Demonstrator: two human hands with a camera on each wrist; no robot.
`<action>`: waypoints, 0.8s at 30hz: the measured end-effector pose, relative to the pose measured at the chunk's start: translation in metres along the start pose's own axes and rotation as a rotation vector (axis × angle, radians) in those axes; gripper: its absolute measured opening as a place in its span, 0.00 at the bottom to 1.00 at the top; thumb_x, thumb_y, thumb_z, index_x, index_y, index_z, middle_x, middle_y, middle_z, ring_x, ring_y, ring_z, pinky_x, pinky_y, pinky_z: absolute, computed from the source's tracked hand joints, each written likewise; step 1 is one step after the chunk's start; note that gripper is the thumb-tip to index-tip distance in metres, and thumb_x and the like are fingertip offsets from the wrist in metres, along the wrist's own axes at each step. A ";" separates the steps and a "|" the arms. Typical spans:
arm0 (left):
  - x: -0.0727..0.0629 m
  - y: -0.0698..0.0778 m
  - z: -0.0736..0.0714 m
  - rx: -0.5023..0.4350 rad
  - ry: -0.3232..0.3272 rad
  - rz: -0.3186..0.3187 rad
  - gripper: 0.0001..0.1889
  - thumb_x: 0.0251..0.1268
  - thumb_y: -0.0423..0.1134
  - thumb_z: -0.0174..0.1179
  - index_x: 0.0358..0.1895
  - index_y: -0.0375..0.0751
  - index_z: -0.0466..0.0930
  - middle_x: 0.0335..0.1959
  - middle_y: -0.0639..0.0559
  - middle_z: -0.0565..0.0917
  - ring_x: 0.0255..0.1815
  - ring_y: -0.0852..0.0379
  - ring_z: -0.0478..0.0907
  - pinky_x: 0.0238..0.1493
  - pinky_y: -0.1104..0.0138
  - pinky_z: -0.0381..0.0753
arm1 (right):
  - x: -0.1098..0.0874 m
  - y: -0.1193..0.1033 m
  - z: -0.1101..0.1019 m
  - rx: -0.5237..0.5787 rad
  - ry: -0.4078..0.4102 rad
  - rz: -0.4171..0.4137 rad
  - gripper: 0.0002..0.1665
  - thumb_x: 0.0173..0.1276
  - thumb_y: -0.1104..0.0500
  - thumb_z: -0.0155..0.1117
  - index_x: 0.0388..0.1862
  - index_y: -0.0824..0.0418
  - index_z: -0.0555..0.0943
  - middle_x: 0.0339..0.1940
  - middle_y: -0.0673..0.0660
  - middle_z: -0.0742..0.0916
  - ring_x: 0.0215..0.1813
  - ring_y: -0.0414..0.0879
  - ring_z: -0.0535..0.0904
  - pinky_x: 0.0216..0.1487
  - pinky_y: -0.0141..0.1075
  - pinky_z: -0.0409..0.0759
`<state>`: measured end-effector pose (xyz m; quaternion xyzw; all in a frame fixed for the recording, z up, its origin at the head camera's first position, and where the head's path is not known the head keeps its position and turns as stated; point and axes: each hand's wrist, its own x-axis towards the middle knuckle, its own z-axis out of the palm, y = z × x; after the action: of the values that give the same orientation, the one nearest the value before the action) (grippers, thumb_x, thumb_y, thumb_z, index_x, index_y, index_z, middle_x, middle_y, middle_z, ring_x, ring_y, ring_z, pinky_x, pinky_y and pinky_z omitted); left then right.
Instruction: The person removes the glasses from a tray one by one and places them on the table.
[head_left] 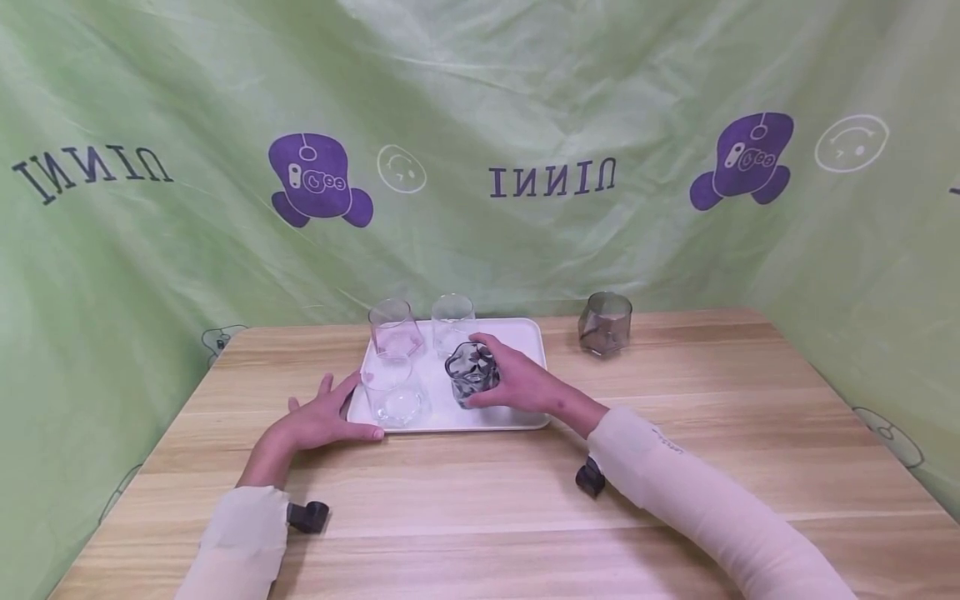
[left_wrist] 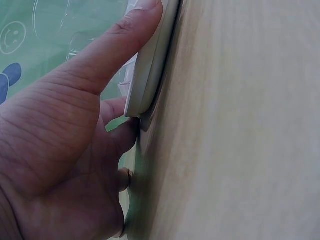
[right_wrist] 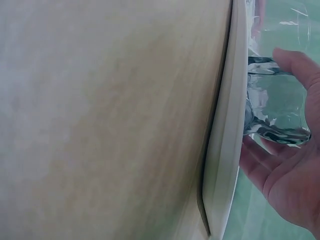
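Right hand [head_left: 517, 383] gripping a dark glass [head_left: 472, 379] at the white tray's [head_left: 521, 419] right half.
Purple lettering on the green cloth [head_left: 480, 250] looks flipped, roughly "INNIU"; print on the right sleeve [head_left: 693, 479] is too small to read. The glass points mouth up, long axis near vertical, thumb and fingers curled round it. The left hand [head_left: 322, 417] spreads wide, touching the tray's near left corner.
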<state>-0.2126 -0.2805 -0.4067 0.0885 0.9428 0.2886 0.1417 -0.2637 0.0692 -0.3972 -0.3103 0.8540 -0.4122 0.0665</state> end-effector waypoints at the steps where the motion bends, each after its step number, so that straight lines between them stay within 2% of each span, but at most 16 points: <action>1: 0.000 0.000 0.000 0.000 0.000 0.000 0.64 0.51 0.66 0.75 0.83 0.40 0.47 0.81 0.27 0.46 0.80 0.27 0.27 0.61 0.22 0.21 | 0.000 0.000 0.000 -0.006 0.001 -0.002 0.63 0.54 0.52 0.86 0.81 0.60 0.57 0.64 0.60 0.81 0.62 0.51 0.78 0.67 0.47 0.73; 9: 0.000 0.000 0.000 0.006 0.005 0.005 0.64 0.51 0.66 0.75 0.83 0.39 0.47 0.81 0.26 0.45 0.80 0.27 0.27 0.60 0.21 0.21 | 0.001 0.001 0.001 -0.004 -0.002 -0.009 0.59 0.57 0.53 0.84 0.79 0.60 0.59 0.62 0.59 0.82 0.60 0.50 0.80 0.65 0.48 0.75; 15: 0.000 0.000 0.001 0.010 0.002 0.002 0.64 0.51 0.66 0.74 0.83 0.39 0.47 0.81 0.27 0.45 0.80 0.27 0.27 0.61 0.21 0.21 | 0.002 0.003 0.002 -0.003 0.020 -0.001 0.59 0.53 0.54 0.86 0.78 0.60 0.62 0.60 0.58 0.84 0.59 0.49 0.81 0.65 0.44 0.75; 24: -0.001 0.001 0.000 0.012 -0.002 -0.006 0.65 0.51 0.67 0.74 0.83 0.39 0.46 0.81 0.26 0.45 0.80 0.27 0.27 0.61 0.22 0.21 | 0.001 -0.002 0.000 -0.007 0.055 0.006 0.57 0.50 0.54 0.88 0.75 0.60 0.66 0.59 0.58 0.85 0.59 0.50 0.81 0.65 0.46 0.75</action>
<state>-0.2122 -0.2805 -0.4059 0.0866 0.9446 0.2826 0.1429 -0.2636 0.0674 -0.3958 -0.2964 0.8579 -0.4173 0.0435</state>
